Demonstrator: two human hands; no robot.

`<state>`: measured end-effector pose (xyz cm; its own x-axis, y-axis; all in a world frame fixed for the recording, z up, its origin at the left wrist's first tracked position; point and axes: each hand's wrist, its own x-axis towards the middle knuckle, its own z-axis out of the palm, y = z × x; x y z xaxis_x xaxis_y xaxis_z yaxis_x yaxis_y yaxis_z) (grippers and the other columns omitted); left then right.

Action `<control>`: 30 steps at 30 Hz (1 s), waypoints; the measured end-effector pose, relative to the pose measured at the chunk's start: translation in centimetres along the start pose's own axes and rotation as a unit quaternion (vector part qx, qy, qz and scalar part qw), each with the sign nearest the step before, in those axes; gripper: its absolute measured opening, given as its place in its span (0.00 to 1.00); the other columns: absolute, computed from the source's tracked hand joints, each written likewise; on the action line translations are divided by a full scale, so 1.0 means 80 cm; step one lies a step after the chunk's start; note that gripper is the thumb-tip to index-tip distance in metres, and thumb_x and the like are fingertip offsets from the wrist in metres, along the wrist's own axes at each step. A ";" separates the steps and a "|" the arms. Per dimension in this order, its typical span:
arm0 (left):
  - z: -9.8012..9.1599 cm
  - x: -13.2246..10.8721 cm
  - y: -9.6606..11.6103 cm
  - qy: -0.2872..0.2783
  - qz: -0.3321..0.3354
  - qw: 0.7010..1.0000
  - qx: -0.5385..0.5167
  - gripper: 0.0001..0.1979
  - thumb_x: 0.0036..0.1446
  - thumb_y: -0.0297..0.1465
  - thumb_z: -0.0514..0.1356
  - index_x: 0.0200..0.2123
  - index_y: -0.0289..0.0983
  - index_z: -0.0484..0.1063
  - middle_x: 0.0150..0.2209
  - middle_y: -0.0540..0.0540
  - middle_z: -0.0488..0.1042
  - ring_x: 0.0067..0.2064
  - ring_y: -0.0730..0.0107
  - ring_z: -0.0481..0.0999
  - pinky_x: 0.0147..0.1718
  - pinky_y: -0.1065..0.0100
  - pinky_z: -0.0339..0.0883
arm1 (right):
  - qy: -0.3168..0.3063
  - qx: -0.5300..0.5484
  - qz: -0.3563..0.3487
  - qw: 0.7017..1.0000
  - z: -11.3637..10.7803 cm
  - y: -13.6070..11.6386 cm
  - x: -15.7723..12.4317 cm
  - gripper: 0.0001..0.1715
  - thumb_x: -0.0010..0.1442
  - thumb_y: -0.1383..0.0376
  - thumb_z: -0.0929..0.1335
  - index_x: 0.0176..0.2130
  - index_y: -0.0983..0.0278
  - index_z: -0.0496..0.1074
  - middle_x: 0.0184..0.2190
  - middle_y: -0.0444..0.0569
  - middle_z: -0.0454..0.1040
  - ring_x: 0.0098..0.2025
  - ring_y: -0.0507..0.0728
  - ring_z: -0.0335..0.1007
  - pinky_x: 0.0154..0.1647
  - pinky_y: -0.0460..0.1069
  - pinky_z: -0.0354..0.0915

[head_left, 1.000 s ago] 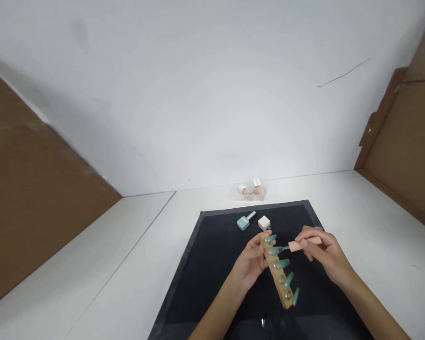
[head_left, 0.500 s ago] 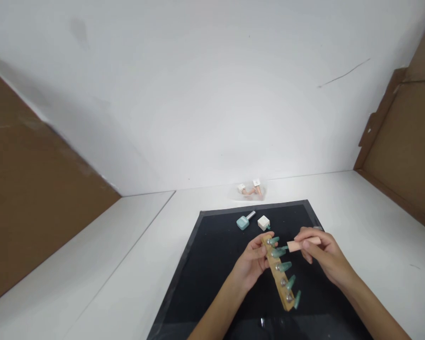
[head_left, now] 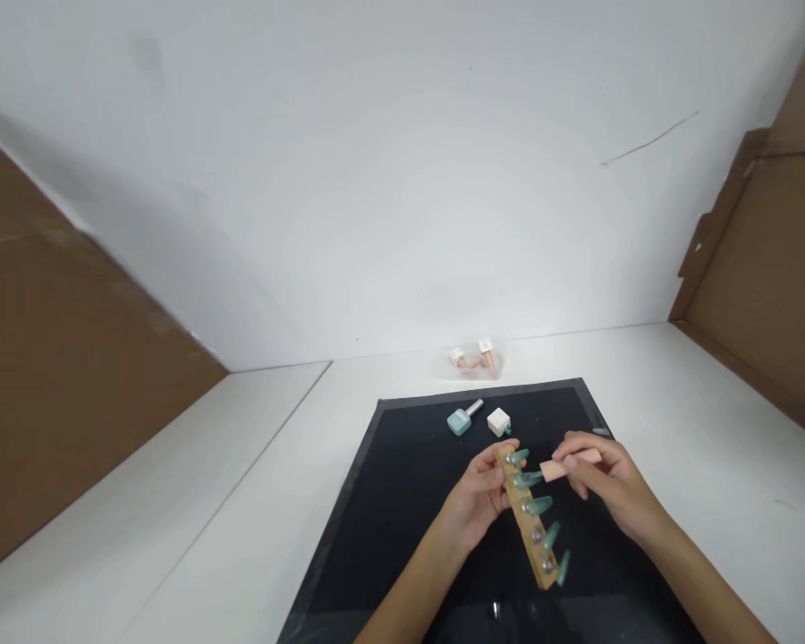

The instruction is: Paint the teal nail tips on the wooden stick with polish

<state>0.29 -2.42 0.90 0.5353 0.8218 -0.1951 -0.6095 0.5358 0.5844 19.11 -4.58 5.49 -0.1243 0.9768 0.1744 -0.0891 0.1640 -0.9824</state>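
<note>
My left hand (head_left: pixel 481 497) grips the upper end of a narrow wooden strip (head_left: pixel 534 556), which slants down to the right. Along it, several green false nails (head_left: pixel 540 505) stick out to the right on silvery round mounts. Between the fingers of my right hand (head_left: pixel 604 474) is a nail polish brush (head_left: pixel 551 470) with a pale pink handle. Its tip meets or nearly meets the second nail from the top (head_left: pixel 526 480); actual contact I cannot make out. Beyond the strip sits a white square bottle (head_left: pixel 498 421) with green at its neck.
A teal nail polish bottle (head_left: pixel 459 421) with a silver cap lies on the black mat (head_left: pixel 362 537). Behind the mat, a clear tray (head_left: pixel 441 367) holds pink-handled bottles. Brown cardboard panels (head_left: pixel 765 295) flank the white table, with a white wall behind.
My right hand has shifted the brush slightly left and down along the second nail. The left hand and wooden strip look the same.
</note>
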 end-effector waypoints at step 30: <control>0.002 -0.003 0.005 -0.008 0.002 1.000 -0.027 0.20 0.38 0.26 0.70 0.38 0.35 0.74 0.32 0.48 0.79 0.30 0.74 0.76 0.29 0.74 0.67 | 0.050 0.007 -0.025 0.998 -0.006 0.007 0.000 0.11 0.54 0.60 0.70 0.24 0.63 0.72 0.18 0.39 0.61 0.17 0.47 0.54 0.19 0.45 0.51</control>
<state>0.04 -2.42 1.26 0.5425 0.8205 -0.1803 -0.6411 0.5431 0.5422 19.50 -4.41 4.90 -0.0206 0.9765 0.2143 -0.1075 0.2110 -0.9716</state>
